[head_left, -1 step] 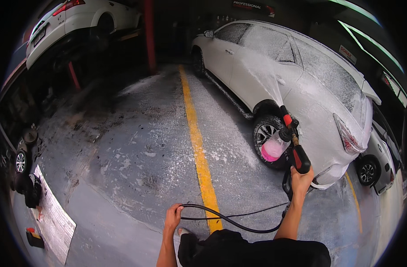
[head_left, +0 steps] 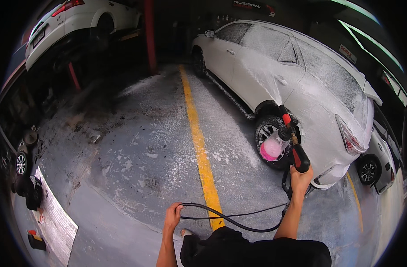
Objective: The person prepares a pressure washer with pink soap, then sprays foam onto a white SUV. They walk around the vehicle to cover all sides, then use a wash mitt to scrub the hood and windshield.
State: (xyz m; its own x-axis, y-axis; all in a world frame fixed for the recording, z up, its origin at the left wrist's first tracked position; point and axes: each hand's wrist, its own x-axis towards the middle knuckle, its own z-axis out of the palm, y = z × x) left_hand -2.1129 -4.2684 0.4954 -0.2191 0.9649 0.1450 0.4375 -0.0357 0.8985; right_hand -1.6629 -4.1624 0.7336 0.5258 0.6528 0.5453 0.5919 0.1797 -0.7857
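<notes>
My right hand [head_left: 302, 179] grips the handle of a black and red foam spray gun [head_left: 300, 155]. Below its nozzle hangs a clear bottle with pink liquid [head_left: 272, 148]. White spray [head_left: 272, 89] fans out from the tip onto the rear side door of a white SUV [head_left: 250, 69]. Foam coats the car's side windows, rear glass and back panels. Down to the left, my left hand [head_left: 172, 216] is closed around a black hose [head_left: 239, 222], which loops across in front of me toward the gun.
A yellow line [head_left: 199, 147] runs along the wet, foam-speckled floor. Another white car [head_left: 83, 18] stands raised at the far left, near a red post [head_left: 150, 38]. Wheels [head_left: 21, 163] and a silvery mat [head_left: 56, 222] lie at left. A parked car [head_left: 380, 164] is at right.
The spray lands slightly lower on the door, and the view has shifted a little. Both hands keep their grips on the gun and the hose.
</notes>
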